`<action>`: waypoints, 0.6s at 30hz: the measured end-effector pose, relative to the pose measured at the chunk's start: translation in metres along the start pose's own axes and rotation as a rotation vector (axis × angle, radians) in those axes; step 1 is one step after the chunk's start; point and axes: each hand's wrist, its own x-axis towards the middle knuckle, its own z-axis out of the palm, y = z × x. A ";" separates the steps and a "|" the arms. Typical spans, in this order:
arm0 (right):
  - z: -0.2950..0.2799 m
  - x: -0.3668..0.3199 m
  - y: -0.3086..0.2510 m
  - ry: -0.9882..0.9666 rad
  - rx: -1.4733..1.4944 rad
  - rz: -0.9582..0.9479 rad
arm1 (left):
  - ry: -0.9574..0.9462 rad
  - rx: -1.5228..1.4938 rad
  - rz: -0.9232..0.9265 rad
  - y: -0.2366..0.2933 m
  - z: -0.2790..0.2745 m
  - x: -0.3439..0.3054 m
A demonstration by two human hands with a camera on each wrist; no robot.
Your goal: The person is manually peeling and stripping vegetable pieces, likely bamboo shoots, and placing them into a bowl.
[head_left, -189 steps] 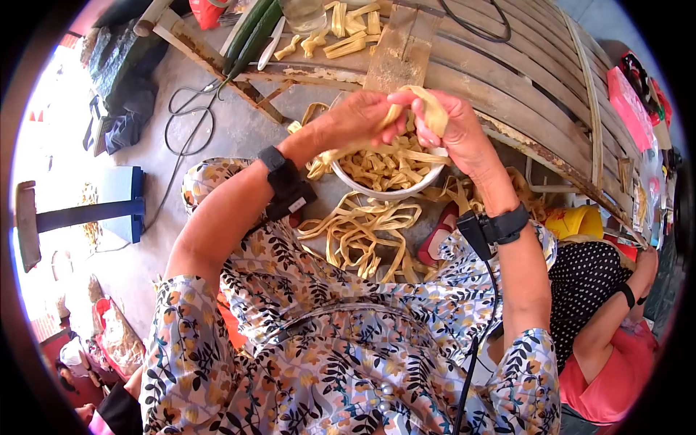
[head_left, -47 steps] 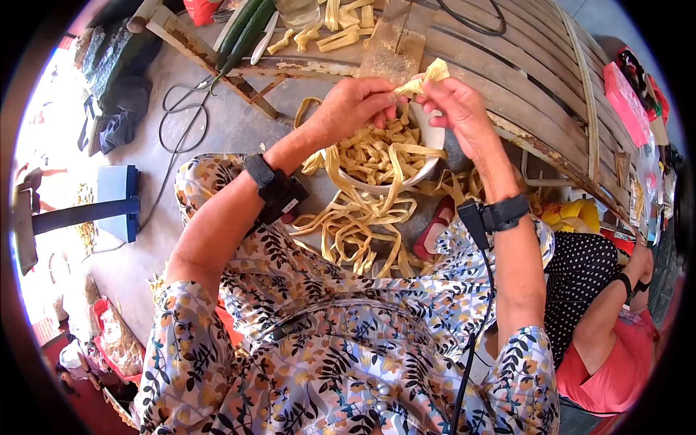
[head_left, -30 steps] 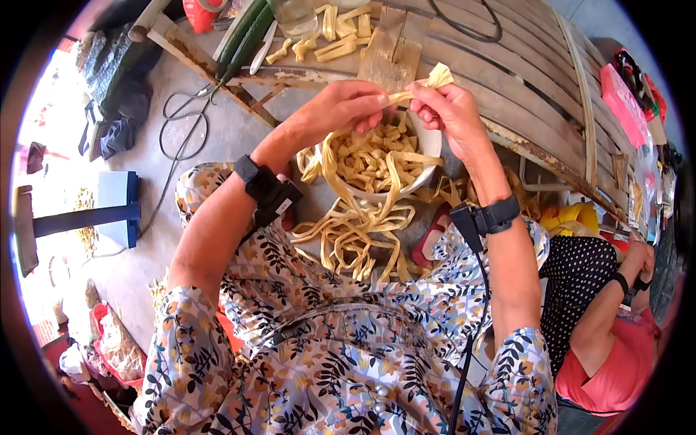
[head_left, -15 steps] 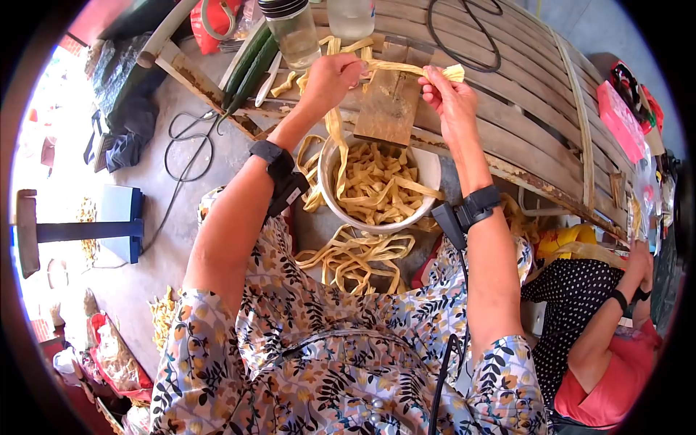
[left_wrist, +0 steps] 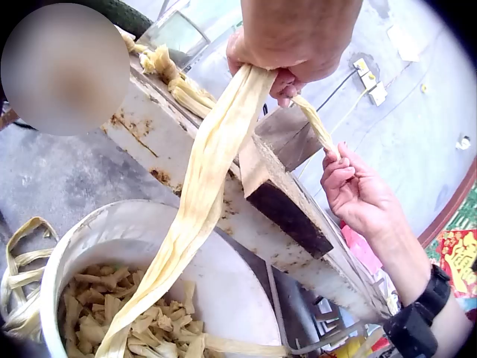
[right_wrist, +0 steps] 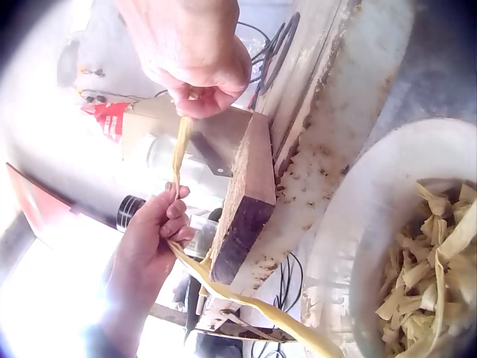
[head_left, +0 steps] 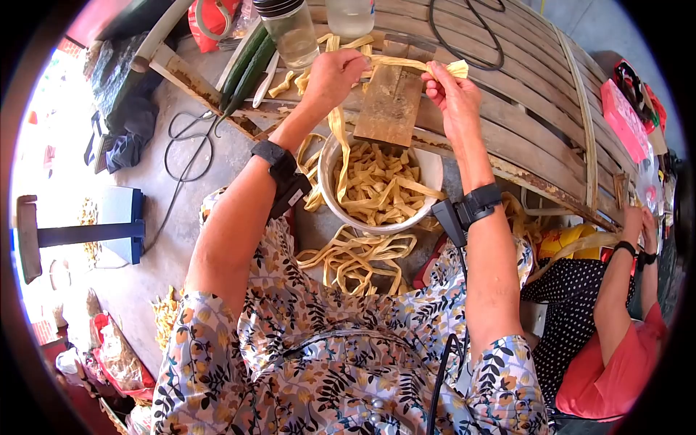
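Note:
A long pale-yellow pleated strip (head_left: 395,63) is stretched over the wooden board (head_left: 388,109). My left hand (head_left: 336,76) grips it along its length, and the rest hangs down toward the white tub (head_left: 435,174). At the other end, my right hand (head_left: 455,94) pinches the strip just short of its flared tip. The left wrist view shows the wide hanging part of the strip (left_wrist: 205,179) running down from the left hand across the tub. Knotted and folded yellow pieces (head_left: 377,181) fill the tub's bottom.
The board juts past the edge of a slatted bench (head_left: 522,94). Two long green gourds (head_left: 250,72), a white-handled tool (head_left: 267,80) and a lidded jar (head_left: 290,36) stand or lie left of it. More loose strips (head_left: 355,261) lie on the floor. Another person (head_left: 616,333) sits at right.
My hands were close together over the tub, working a strip. They have since risen over the bench and moved apart, stretching the strip between them. The last half second shows almost no movement.

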 end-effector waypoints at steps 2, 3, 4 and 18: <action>-0.002 0.003 0.004 0.012 0.010 0.005 | 0.008 -0.010 0.008 -0.002 0.001 0.000; -0.002 0.004 0.005 0.017 0.014 0.006 | 0.009 -0.010 0.010 -0.002 0.002 0.001; -0.003 0.005 0.008 0.032 -0.007 0.004 | 0.008 -0.009 0.010 -0.004 0.003 0.001; -0.033 -0.046 -0.003 -0.222 -0.167 0.184 | -0.258 -0.652 -0.371 0.018 -0.024 -0.042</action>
